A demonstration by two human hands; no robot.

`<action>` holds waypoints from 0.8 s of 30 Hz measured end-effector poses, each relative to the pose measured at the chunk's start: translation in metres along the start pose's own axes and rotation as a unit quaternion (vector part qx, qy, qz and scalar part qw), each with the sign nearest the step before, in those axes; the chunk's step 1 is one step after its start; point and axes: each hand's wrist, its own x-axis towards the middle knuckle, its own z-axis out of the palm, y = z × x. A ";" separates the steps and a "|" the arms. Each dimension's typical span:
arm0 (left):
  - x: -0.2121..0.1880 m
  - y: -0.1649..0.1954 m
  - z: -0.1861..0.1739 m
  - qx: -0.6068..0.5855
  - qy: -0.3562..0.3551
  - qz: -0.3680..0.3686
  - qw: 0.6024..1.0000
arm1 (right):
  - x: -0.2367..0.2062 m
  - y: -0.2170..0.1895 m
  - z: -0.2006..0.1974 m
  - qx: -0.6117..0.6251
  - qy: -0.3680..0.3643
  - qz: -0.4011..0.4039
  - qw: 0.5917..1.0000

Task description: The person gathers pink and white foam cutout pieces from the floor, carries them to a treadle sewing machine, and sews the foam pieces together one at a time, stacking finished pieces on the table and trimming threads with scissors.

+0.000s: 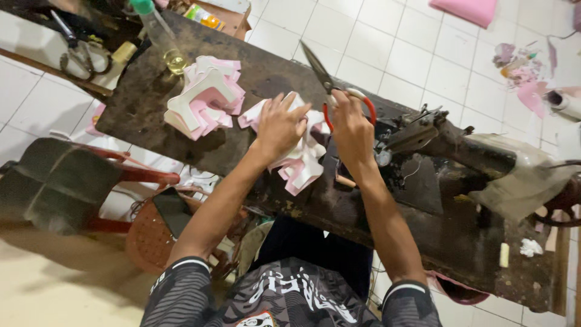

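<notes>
A dark, worn worktable (pixel 181 103) fills the middle of the view, and everything is placed from it. At its right end sits a black sewing machine (pixel 442 142). Near the table's middle the left hand (pixel 279 126) presses flat, fingers spread, on a pile of pink-and-white cut pieces (pixel 301 163). Just beside it the right hand (pixel 353 130) is closed around red-handled scissors (pixel 336 91) — blades pointing toward the table's far edge. A second pile (pixel 204 97) lies toward the left end, below a small bottle (pixel 158 33) at the far-left corner.
</notes>
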 end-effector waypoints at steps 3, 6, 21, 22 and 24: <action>0.001 -0.005 0.011 0.024 0.005 -0.019 1.000 | -0.019 -0.008 -0.039 0.011 0.046 0.035 0.998; 0.002 -0.010 0.007 -0.067 -0.003 -0.017 0.998 | -0.061 -0.015 -0.070 0.101 -0.011 0.134 0.986; -0.067 -0.148 -0.117 -0.053 0.180 -0.177 0.966 | -0.087 -0.008 -0.068 0.077 -0.037 0.149 0.985; -0.069 -0.151 -0.110 -0.082 0.181 -0.180 0.963 | -0.070 -0.006 -0.051 0.141 -0.029 0.124 0.982; -0.071 -0.149 -0.090 -0.080 0.183 -0.154 0.968 | -0.038 0.002 -0.013 0.189 -0.079 0.153 0.967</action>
